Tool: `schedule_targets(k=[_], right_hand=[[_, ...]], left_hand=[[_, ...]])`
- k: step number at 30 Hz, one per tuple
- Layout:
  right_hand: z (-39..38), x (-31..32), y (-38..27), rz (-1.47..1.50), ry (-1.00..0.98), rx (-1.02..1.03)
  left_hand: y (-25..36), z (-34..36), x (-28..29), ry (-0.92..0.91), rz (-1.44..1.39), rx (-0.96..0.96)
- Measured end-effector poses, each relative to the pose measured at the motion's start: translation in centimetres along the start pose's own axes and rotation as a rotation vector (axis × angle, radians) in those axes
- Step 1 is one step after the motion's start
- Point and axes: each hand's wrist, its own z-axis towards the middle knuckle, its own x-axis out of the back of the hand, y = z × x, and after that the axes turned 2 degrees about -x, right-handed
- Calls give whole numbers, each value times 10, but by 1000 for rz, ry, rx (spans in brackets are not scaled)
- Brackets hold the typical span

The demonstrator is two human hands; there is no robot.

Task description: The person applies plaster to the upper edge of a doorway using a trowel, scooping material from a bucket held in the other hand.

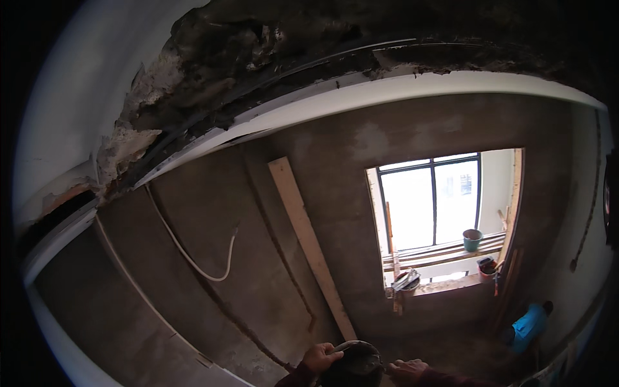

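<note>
At near centre, the dark bucket-like vessel [351, 369] looks stiff, likely heavy if filled. The left hand [320, 358] grips its pale curved edge [346, 344], seemingly the best hold; whether the right hand [407, 371], at its right, grips, I cannot tell.

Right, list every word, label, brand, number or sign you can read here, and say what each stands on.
None: no text can be read anywhere in this view.
Dark round object by the left hand and right hand: no lettering can be made out.
Green bucket at the window: too small to tell.
Blue shirt on the other person: too small and blurred to tell.
</note>
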Motion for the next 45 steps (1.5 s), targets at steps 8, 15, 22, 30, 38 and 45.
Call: schedule_targets(k=[8, 15, 22, 30, 38, 45], right_hand=[[31, -30, -15, -97, -83, 165], [20, -12, -11, -148, -155, 194], [34, -53, 10, -313, -4, 171], [16, -26, -4, -466, 73, 107], [44, -16, -26, -519, -97, 81], [62, -10, -24, -395, -184, 242]], left_hand=[[14, -20, -6, 62, 8, 9], [9, -41, -3, 106, -99, 43], [31, -48, 1, 99, 72, 39], [31, -54, 1, 108, 152, -17], [20, -67, 5, 236, 14, -32], [22, -65, 15, 245, -160, -58]])
